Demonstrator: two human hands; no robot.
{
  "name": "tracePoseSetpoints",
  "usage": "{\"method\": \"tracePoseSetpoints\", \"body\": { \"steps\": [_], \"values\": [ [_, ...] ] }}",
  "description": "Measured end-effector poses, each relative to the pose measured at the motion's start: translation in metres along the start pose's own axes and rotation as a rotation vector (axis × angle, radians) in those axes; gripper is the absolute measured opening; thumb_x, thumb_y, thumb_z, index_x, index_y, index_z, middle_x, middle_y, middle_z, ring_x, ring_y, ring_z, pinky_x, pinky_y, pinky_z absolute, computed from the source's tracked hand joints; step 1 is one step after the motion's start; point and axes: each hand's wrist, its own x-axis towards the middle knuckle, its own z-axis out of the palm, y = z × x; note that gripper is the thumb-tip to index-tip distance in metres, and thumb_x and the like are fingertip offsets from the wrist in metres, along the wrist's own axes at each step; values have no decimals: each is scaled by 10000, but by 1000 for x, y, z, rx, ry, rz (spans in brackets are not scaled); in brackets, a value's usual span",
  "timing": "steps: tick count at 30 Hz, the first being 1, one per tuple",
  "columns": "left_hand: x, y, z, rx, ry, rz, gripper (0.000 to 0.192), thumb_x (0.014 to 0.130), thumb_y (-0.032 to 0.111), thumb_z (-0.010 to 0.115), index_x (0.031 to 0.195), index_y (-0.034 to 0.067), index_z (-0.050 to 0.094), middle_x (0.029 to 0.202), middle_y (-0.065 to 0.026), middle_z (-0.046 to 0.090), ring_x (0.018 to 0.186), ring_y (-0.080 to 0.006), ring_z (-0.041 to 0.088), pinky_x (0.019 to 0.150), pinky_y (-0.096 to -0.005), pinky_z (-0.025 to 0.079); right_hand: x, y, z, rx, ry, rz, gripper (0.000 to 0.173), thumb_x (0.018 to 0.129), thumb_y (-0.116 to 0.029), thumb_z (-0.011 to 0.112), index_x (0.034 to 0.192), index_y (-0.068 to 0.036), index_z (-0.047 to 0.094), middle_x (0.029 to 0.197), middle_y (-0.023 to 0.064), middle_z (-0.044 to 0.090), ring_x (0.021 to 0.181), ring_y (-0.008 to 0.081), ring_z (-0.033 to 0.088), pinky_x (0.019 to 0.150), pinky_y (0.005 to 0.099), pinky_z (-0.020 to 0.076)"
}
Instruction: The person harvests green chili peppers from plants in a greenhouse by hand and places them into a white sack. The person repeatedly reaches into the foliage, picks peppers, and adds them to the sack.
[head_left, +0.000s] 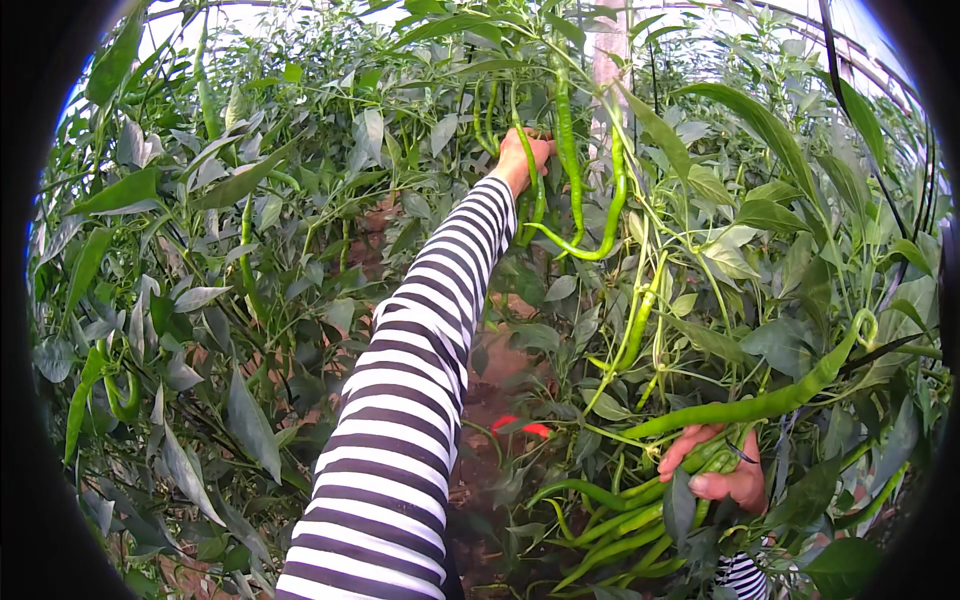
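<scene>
My left arm, in a black-and-white striped sleeve, stretches forward into the pepper plants. At its end my left hand is among hanging green chili peppers; a thin pepper crosses in front of it, and its fingers are largely hidden. Just right of it hang a long wrinkled pepper and a curved pepper. Low on the right, my right hand grips a bunch of long green chili peppers, their tips pointing left. A large pepper passes just above that hand, and a leaf partly covers the bunch.
Dense pepper foliage stands on the left, with more peppers hanging in it. Between the rows runs bare soil with a red object, perhaps a ripe pepper. A pale post rises behind; dark cords hang at right.
</scene>
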Motion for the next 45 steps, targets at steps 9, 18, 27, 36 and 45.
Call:
{"method": "tracePoseSetpoints", "body": {
  "steps": [9, 18, 27, 36, 45],
  "values": [
    [8, 35, -30, 9, -186, 82, 273, 729, 146, 768, 861, -74, 675, 647, -85, 645, 405, -126, 500, 399, -279, 396, -1, 0, -5, 27, 26, -2, 502, 709, -23, 695, 1141, -21, 439, 994, 214, 672, 966, 278, 648, 935, 401, 455],
    [-32, 62, -36, 161, 92, 12, 405, 630, 222, 839, 871, -57, 672, 777, -131, 680, 551, -179, 611, 547, -306, 478, 0, 0, -7, 56, 31, -27, 509, 690, -13, 690, 1134, -28, 442, 989, 211, 669, 944, 292, 659, 899, 416, 493],
    [17, 39, -26, 710, 190, -84, 579, 652, 322, 833, 1081, -22, 651, 1033, -164, 690, 897, -275, 673, 830, -338, 503, 1, -7, -8, 34, 42, -7, 522, 670, -6, 693, 1136, -15, 459, 982, 224, 665, 929, 301, 661, 869, 433, 517],
    [-36, 38, -14, 300, 422, 228, 266, 683, 197, 773, 805, -17, 672, 749, -202, 664, 709, -293, 662, 698, -401, 508, -1, -8, -7, -6, 107, -11, 527, 680, -73, 701, 1134, 6, 446, 961, 228, 668, 900, 307, 656, 837, 421, 513],
    [-144, 44, -101, -309, -9, 157, 161, 909, 212, 671, 859, 62, 643, 702, 36, 583, 525, -51, 462, 487, -210, 381, -4, 5, -7, 76, 187, -144, 537, 687, -81, 688, 1155, -10, 433, 953, 224, 656, 862, 306, 647, 817, 413, 516]
  ]
}}
